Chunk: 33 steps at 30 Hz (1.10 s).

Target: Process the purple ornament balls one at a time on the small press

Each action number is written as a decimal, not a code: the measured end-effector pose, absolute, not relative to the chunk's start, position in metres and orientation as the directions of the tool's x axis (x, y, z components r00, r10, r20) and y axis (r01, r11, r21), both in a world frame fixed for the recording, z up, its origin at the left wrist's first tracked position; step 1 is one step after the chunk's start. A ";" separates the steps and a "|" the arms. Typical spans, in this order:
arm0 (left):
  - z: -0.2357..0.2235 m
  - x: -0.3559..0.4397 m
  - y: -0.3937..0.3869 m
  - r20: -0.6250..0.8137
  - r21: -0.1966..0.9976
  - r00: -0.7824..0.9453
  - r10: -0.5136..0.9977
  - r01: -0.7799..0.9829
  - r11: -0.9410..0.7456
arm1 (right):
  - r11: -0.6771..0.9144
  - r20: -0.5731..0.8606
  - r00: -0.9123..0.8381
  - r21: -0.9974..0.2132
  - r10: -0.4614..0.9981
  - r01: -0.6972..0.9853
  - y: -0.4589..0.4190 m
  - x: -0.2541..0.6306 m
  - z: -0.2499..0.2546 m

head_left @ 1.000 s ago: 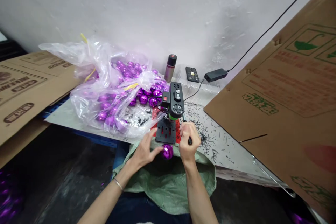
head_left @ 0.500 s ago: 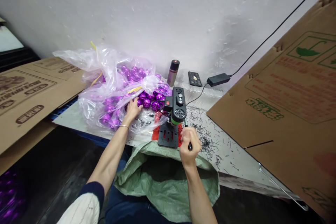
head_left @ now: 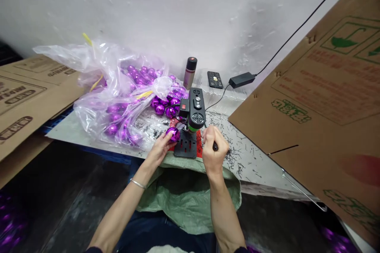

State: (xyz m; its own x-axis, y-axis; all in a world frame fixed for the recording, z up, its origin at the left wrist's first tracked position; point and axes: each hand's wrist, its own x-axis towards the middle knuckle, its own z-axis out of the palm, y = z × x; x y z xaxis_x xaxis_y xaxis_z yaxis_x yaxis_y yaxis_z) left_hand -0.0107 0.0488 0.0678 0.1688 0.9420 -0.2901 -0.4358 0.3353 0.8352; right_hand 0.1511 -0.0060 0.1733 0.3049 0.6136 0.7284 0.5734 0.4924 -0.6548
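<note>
My left hand (head_left: 160,148) grips a shiny purple bauble (head_left: 173,134), close to the left side of a small black bench machine (head_left: 194,106). My right hand (head_left: 214,146) is wrapped round the black-ended lever handle (head_left: 215,146) at the machine's right. Below the machine's head lies its slotted black base plate (head_left: 186,146), on a red patch of the table. More purple baubles (head_left: 160,109) spill from a clear plastic bag (head_left: 101,106) to the left. The bauble's far side and the machine's working tip are partly hidden.
A green woven sack (head_left: 187,201) hangs open at the table's front edge. Behind the machine are a spray can (head_left: 190,73), a dark phone-like slab (head_left: 215,80) and a power adapter (head_left: 242,80). Small black bits (head_left: 237,158) litter the table. Cardboard (head_left: 314,118) rises at right; more cardboard (head_left: 29,99) lies left.
My left hand has come from the pile of baubles toward the machine, now with one bauble in its fingers. My right hand stays on the lever handle. The view has shifted slightly.
</note>
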 end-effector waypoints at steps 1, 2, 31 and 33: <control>0.061 -0.004 0.047 -0.250 0.869 0.153 0.956 -0.400 0.291 | 0.491 0.728 0.300 -0.653 0.616 0.576 -0.006 0.151 0.174; 0.055 0.002 0.046 -0.204 0.902 0.139 0.969 -0.359 0.241 | 0.490 0.728 0.296 -0.652 0.619 0.579 -0.006 0.152 0.174; -0.003 0.031 0.058 0.356 0.776 0.238 0.904 0.463 -0.428 | 0.619 0.880 0.120 -0.415 0.460 0.667 -0.010 0.159 0.112; -0.004 0.032 0.058 0.361 0.774 0.235 0.903 0.464 -0.430 | 0.620 0.890 0.116 -0.396 0.441 0.677 -0.008 0.160 0.103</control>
